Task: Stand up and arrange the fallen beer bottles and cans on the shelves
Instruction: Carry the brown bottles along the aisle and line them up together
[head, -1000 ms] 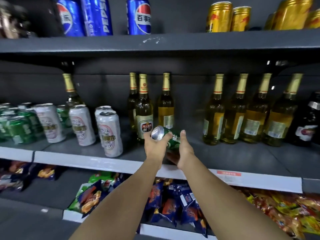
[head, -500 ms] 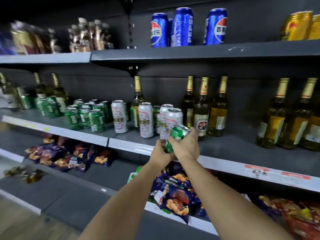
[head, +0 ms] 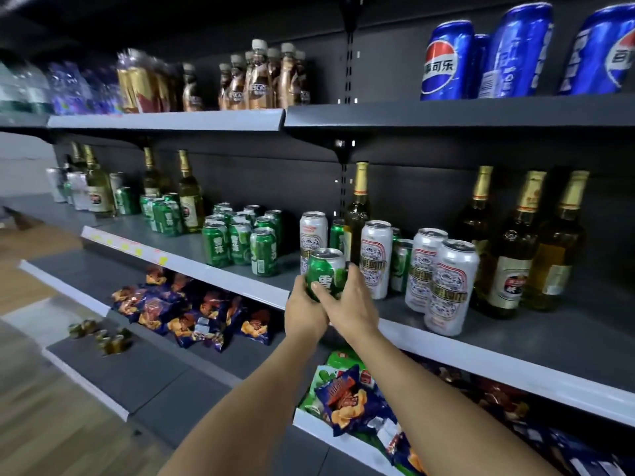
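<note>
Above the shelf (head: 446,341), both hands grip green can (head: 324,273).

Shop, drinks and snack aisle. Dark metal gondola shelving (head: 446,113) with slotted upright (head: 348,63) and white price-label strips (head: 185,266) along edges. Stock in rows: green beer cans (head: 240,242), white beer cans (head: 450,286), gold-foiled beer bottles (head: 512,249), blue cola cans (head: 446,60) above, snack bags (head: 192,314) on lower shelf. Wood-look floor (head: 51,424).

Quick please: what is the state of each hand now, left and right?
Left hand: holding the green aluminium beer can from the left side.
Right hand: holding the same can, fingers curled round its front.
</note>
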`<state>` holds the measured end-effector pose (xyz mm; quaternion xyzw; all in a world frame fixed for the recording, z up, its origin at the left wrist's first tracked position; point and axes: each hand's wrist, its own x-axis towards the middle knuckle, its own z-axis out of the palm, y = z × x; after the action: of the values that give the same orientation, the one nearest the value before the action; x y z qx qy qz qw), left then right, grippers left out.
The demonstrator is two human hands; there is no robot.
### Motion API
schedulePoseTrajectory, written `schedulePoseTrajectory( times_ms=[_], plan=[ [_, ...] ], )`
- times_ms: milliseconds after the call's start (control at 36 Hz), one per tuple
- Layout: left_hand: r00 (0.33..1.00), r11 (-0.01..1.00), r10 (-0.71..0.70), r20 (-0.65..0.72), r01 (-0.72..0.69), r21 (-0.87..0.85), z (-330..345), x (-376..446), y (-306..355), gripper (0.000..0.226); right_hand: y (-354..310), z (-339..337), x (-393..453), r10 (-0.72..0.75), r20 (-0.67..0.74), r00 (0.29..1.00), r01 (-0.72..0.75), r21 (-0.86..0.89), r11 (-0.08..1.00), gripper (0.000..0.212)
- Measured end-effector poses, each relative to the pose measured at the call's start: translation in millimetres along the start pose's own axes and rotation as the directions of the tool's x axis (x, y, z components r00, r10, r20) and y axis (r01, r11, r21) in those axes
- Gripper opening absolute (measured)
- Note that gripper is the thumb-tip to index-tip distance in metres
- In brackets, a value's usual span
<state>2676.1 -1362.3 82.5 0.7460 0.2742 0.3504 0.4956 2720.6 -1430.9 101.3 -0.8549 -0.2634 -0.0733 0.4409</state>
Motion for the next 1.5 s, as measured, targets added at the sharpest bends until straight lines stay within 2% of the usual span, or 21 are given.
schedulePoseTrajectory(
  times_ms=[194, 333, 444, 583, 694, 861, 972, 1056, 1167, 1222, 1278, 1389, 1500],
  plan=[
    [0.994, 0.999, -0.037, -0.103, 0.037, 0.004, -25, 61, -22, 0.045, 4, 44, 45, -0.054, 0.049, 0.997, 0.059, -0.107, 0.993, 0.058],
    [0.983, 0.993, -0.12, -0.136, 0.119, -0.012, -31, 98, -39, 0.058, 4, 70, 71, 0.01, 0.056, 0.998, -0.002, -0.14, 0.99, 0.056],
    [0.979, 0.991, -0.124, -0.164, 0.13, 0.029, -27, 127, -49, 0.065, 6, 86, 90, 0.106, 0.075, 0.992, -0.091, -0.191, 0.977, 0.061],
    [0.99, 0.986, -0.07, -0.119, 0.087, 0.145, -23, 155, -62, 0.069, 6, 103, 114, 0.249, 0.05, 0.967, -0.243, -0.102, 0.965, 0.071],
    [0.995, 0.987, -0.071, -0.068, 0.08, 0.141, -19, 166, -69, 0.069, 3, 117, 127, 0.318, 0.013, 0.948, -0.318, 0.002, 0.948, 0.064],
    [0.993, 0.983, -0.099, -0.058, 0.107, 0.15, -17, 177, -81, 0.073, -1, 130, 130, 0.369, -0.055, 0.928, -0.364, 0.075, 0.928, 0.047],
    [0.993, 0.977, -0.112, -0.026, 0.115, 0.178, -15, 180, -82, 0.075, 1, 130, 123, 0.344, -0.06, 0.937, -0.342, 0.046, 0.939, 0.041],
    [0.994, 0.976, -0.105, -0.018, 0.107, 0.191, -14, 180, -82, 0.08, 4, 125, 108, 0.308, -0.129, 0.943, -0.314, -0.024, 0.949, 0.047],
    [0.99, 0.981, 0.0, -0.139, 0.027, 0.19, -15, 163, -77, 0.084, 11, 108, 84, 0.234, -0.317, 0.919, -0.272, -0.081, 0.959, 0.034],
    [0.967, 0.971, 0.106, -0.231, -0.051, 0.232, -11, 149, -74, 0.077, 18, 92, 71, 0.19, -0.391, 0.9, -0.257, -0.126, 0.958, 0.024],
    [0.941, 0.951, 0.214, -0.261, -0.14, 0.276, -4, 137, -68, 0.069, 27, 74, 61, 0.124, -0.46, 0.879, -0.228, -0.178, 0.957, 0.017],
    [0.915, 0.922, 0.351, -0.196, -0.302, 0.242, 20, 108, -41, 0.054, 42, 28, 41, -0.003, -0.556, 0.831, -0.175, -0.266, 0.948, 0.009],
    [0.87, 0.866, 0.487, -0.08, -0.47, 0.169, 54, 64, -7, 0.049, 61, -21, 21, -0.051, -0.623, 0.781, -0.155, -0.271, 0.95, 0.011]
  ],
)
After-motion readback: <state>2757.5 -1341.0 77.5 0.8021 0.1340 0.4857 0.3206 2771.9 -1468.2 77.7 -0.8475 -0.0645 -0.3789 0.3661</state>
